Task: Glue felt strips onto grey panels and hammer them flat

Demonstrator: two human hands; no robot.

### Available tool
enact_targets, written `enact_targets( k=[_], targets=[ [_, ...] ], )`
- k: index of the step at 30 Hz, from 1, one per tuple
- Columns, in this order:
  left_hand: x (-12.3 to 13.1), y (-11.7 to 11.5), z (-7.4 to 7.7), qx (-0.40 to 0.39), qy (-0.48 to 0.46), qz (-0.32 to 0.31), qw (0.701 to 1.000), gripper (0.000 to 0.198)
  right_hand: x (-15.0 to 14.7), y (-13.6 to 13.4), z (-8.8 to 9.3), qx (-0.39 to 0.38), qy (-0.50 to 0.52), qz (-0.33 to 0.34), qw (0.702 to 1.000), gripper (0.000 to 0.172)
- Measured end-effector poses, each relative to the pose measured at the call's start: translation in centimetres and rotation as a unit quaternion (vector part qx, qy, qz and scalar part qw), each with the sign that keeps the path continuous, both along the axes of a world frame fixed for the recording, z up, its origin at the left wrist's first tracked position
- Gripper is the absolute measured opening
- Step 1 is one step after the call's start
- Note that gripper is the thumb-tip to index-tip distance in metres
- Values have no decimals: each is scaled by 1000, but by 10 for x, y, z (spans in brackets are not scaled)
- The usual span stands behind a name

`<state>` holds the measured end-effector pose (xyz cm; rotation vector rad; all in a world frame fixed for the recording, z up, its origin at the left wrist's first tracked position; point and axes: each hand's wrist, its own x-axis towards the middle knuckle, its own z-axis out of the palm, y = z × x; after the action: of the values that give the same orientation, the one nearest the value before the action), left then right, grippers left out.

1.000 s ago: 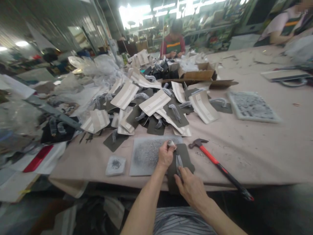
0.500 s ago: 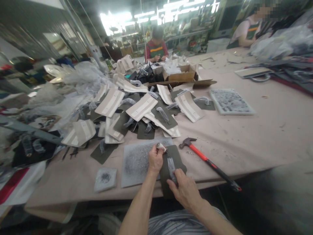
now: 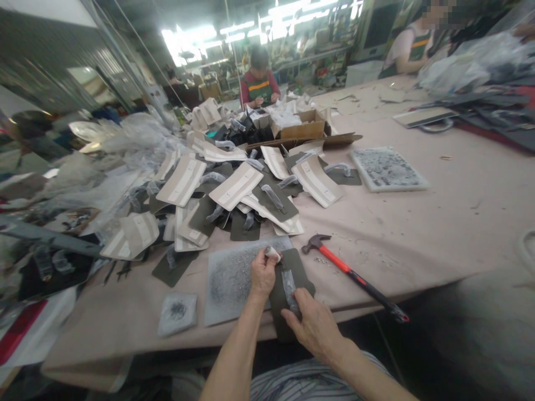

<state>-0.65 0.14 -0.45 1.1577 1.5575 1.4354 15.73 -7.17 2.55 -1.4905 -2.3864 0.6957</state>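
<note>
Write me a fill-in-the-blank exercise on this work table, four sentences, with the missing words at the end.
1. The small white cylinder is held in the person's ____ hand.
2. The right hand holds a handle wrapped in clear ____.
3. The hammer lies on the table to the ____ of both hands.
4. The box behind the pile of panels is made of ____.

Missing words: left; plastic; right; cardboard.
</note>
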Motion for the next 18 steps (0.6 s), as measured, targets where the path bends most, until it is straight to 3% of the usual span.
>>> enact_targets(
  k=[4, 7, 10, 13, 16, 18],
  targets=[
    [-1, 1, -1, 9, 21, -17, 1000, 18, 12, 12, 7, -55, 61, -6, 997, 20],
    [-4, 2, -2, 17, 59, -31, 998, 15, 34, 36, 13, 6, 48, -54, 997, 26],
    [-5, 3, -2, 28, 91, -52, 994, 11, 64, 67, 18, 50, -51, -147, 987, 37],
    [-4, 2, -1, 47, 119, -68, 989, 11, 90, 91, 19, -42, -91, -195, 976, 29],
    [-2, 1, -2, 63, 135, -84, 985, 14, 100, 100, 19, -136, -60, -186, 971, 7],
    [0, 0, -3, 66, 133, -85, 985, 15, 98, 99, 22, -206, -23, -181, 961, 3]
  ],
)
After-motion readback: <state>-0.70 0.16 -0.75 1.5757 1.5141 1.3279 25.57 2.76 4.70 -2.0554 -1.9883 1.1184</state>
